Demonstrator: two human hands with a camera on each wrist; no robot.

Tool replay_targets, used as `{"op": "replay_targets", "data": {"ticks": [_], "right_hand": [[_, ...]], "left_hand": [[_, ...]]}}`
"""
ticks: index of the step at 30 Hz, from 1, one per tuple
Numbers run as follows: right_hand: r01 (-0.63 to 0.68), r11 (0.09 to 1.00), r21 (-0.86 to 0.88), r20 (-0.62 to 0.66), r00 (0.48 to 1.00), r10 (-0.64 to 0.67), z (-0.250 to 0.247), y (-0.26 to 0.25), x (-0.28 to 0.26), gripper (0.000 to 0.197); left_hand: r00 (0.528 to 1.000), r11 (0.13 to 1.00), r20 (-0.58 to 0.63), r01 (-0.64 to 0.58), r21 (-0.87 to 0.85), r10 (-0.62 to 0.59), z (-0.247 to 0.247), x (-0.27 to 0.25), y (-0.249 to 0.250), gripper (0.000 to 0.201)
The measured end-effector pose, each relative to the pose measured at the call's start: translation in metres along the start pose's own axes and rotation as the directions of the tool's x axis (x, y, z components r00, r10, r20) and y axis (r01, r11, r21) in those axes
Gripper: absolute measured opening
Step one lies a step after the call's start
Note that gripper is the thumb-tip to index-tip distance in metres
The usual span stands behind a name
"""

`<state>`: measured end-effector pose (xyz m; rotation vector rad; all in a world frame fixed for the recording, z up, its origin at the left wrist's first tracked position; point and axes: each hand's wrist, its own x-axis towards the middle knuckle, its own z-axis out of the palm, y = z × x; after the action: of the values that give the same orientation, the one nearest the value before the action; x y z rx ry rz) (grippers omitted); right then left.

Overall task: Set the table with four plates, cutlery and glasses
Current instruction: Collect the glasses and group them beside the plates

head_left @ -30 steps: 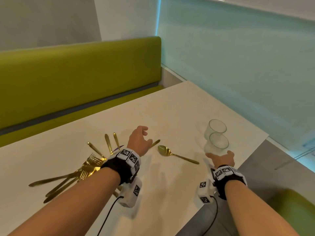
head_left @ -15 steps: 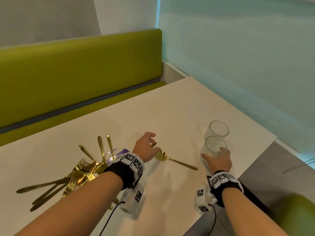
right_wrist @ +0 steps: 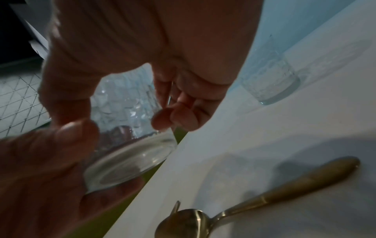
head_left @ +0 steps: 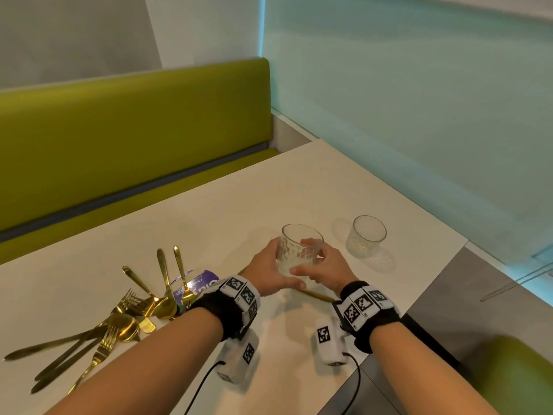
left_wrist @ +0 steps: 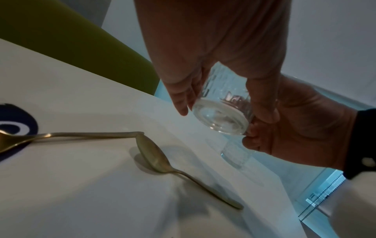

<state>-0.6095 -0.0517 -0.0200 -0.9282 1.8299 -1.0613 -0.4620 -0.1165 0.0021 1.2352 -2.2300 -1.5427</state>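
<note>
Low in the centre of the head view, the left hand (head_left: pixel 264 272) and right hand (head_left: pixel 327 269) are both curling round a textured glass tumbler (head_left: pixel 299 250), holding it clear of the white table (head_left: pixel 239 199), likely passing it across. A second tumbler (head_left: pixel 366 236) is standing at right, and gold cutlery (head_left: pixel 119 313) is lying heaped at lower left, awaiting placement.

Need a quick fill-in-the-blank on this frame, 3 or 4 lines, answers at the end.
1. The lifted glass is held by ____ hands at once.
2. The second glass stands on the table to the ____ of the held one in the head view.
3. A lone gold spoon lies on the table ____ the held glass.
4. The pile of cutlery is ____ in colour.

Missing words: both; right; below; gold
</note>
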Motion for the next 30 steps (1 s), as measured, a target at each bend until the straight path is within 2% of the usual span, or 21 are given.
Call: {"op": "replay_targets", "data": {"ticks": [4,8,9,11,13,15,16,18,21,24,30], "right_hand": [[-0.031,0.995,0.097,0.089,0.996,0.023,-0.003,-0.003,-0.007,0.069],[-0.122,0.992,-0.024,0.143,0.982,0.124,-0.026,0.008,-0.002,0.061],[-0.173,0.983,-0.067,0.097,0.979,0.179,-0.034,0.013,0.002,0.059],[-0.308,0.943,-0.123,-0.094,0.95,0.298,-0.055,0.027,0.009,0.059],[-0.438,0.897,-0.064,-0.303,0.865,0.401,-0.075,0.045,0.018,0.072],[-0.507,0.862,0.021,-0.455,0.763,0.46,-0.09,0.057,0.024,0.086],[-0.504,0.862,0.049,-0.504,0.733,0.457,-0.095,0.06,0.028,0.09],[-0.466,0.882,0.067,-0.555,0.718,0.421,-0.098,0.062,0.036,0.101],[-0.419,0.908,0.017,-0.544,0.758,0.36,-0.096,0.061,0.049,0.115],[-0.368,0.93,0.017,-0.534,0.783,0.319,-0.092,0.065,0.059,0.117],[-0.334,0.939,0.079,-0.609,0.73,0.31,-0.084,0.067,0.069,0.113]], "left_hand": [[0.997,1.0,-0.071,0.023,-0.016,-0.024,0.002,-0.001,0.005,0.082],[0.993,0.999,-0.112,0.033,0.033,-0.029,0.005,0.0,0.005,0.081],[0.991,0.999,-0.128,0.042,0.035,-0.037,0.004,0.0,0.005,0.081],[0.985,0.998,-0.161,0.064,0.026,-0.059,0.0,0.001,0.004,0.081],[0.978,0.996,-0.194,0.085,0.015,-0.08,-0.005,0.001,0.003,0.082],[0.972,0.995,-0.215,0.1,0.007,-0.096,-0.01,0.002,0.001,0.082],[0.969,0.994,-0.224,0.107,0.002,-0.103,-0.013,0.002,0.0,0.081],[0.963,0.992,-0.24,0.124,-0.014,-0.124,-0.017,0.002,-0.004,0.08],[0.951,0.988,-0.268,0.146,-0.049,-0.154,-0.024,0.002,-0.011,0.079],[0.942,0.983,-0.282,0.167,-0.08,-0.183,-0.029,0.001,-0.016,0.079],[0.918,0.974,-0.329,0.186,-0.131,-0.22,-0.035,-0.002,-0.029,0.076]]}}
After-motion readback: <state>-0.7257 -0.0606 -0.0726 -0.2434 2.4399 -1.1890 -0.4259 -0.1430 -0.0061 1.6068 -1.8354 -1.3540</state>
